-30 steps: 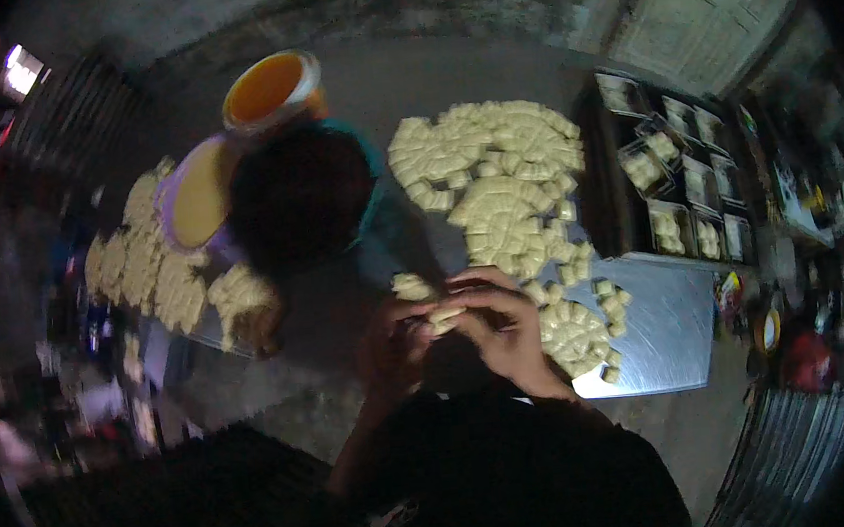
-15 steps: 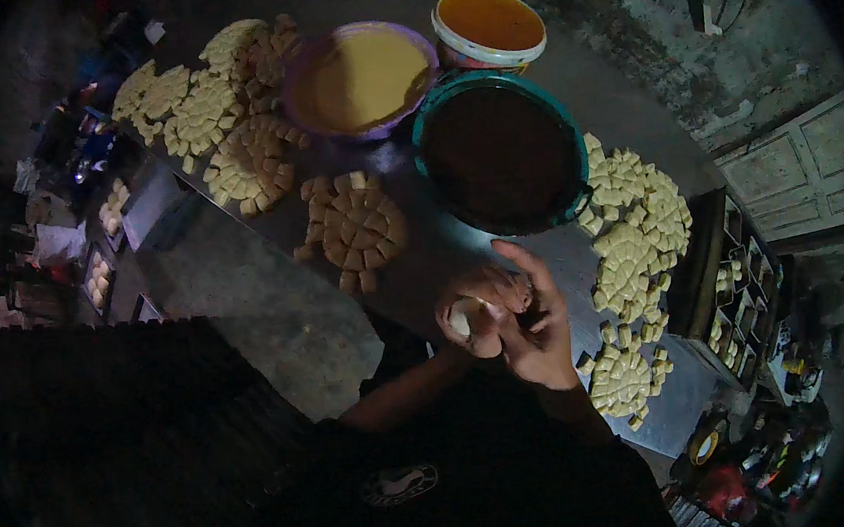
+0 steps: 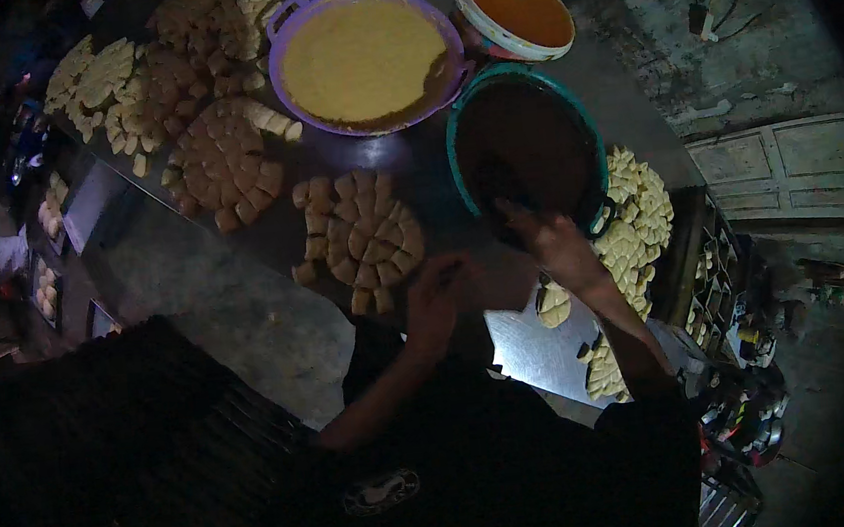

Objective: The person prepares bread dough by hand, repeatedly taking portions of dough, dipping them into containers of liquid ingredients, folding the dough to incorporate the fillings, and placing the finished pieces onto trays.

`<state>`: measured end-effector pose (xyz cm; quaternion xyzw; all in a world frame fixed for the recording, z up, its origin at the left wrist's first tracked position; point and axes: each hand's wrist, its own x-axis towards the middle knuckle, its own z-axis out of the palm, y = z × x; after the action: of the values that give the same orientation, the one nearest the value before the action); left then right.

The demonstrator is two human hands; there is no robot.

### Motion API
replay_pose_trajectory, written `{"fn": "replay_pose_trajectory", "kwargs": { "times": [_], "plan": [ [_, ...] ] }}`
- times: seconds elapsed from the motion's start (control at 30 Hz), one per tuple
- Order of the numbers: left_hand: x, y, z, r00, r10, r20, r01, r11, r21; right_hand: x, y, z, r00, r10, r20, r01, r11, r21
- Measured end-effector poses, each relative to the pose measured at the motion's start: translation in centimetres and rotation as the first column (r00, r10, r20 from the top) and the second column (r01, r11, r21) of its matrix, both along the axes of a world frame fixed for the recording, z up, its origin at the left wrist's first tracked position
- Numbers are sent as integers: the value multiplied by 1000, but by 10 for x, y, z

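Observation:
My left hand (image 3: 437, 292) is just right of a round cluster of cut dough pieces (image 3: 370, 238), its fingers curled and in shadow; what it holds, if anything, cannot be made out. My right hand (image 3: 553, 242) reaches over the near rim of a teal tub (image 3: 581, 109) of dark brown filling (image 3: 526, 134), its fingertips lost in the dark. Behind them stand a purple-handled basin (image 3: 363, 53) of pale yellow paste and a white-rimmed bucket (image 3: 510, 10) of orange contents. Pale dough pieces (image 3: 637, 194) lie in heaps to the right of my right hand.
More dough clusters (image 3: 212, 161) cover the left part of the steel table (image 3: 536, 359). At the right is a dark rack (image 3: 709, 269) of small tins, with a white panelled door (image 3: 775, 167) beyond. Trays of dough (image 3: 48, 286) stand at the lower level on the left.
My hands, together around a pale dough piece, have separated: the right has moved up into the teal tub, the left sits lower beside the dough cluster. The view has turned toward the left.

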<state>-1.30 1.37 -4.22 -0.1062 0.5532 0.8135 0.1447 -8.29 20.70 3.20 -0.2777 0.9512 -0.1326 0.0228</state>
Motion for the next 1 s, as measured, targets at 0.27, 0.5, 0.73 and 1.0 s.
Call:
{"fn": "replay_pose_trajectory", "kwargs": {
  "times": [0.27,0.5,0.73,1.0],
  "plan": [
    [-7,-12,0,955,-36,295,-40,968,247,4,-8,7,960,-223,168,258,939,-226],
    [-7,-5,5,949,-99,299,-9,941,338,5,-10,6,947,-269,178,309,916,-258],
    [2,3,58,976,-192,101,173,970,168,53,-15,18,658,-112,744,751,40,-659],
    [53,45,91,953,-269,142,126,775,620,140,1,29,866,-63,497,480,-177,-859]
  ]
}}
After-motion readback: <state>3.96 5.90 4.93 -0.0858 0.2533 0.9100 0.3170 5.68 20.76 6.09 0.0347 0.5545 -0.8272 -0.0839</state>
